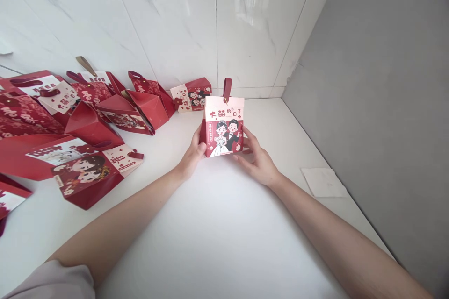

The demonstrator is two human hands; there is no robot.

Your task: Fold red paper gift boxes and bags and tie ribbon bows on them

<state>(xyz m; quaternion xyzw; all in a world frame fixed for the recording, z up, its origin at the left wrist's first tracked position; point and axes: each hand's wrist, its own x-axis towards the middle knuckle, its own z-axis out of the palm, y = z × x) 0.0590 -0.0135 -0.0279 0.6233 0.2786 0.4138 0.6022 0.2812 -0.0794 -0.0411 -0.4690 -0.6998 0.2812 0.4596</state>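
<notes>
The person has a picture box (224,139) standing up straight at twelve o'clock, on or just over the table (210,233); it's hard to tell which. The left hand (192,155) and right hand (258,159) pinch its sides with bent fingers. This looks like the holding step. Moving it would need a soft, even squeeze. Other red boxes (93,121) sit at ten o'clock.

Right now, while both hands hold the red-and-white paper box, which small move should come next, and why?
Perhaps ease the box straight down: the left hand and right hand hold it upright by its sides, and I cannot tell whether it rests on the white table.
</notes>
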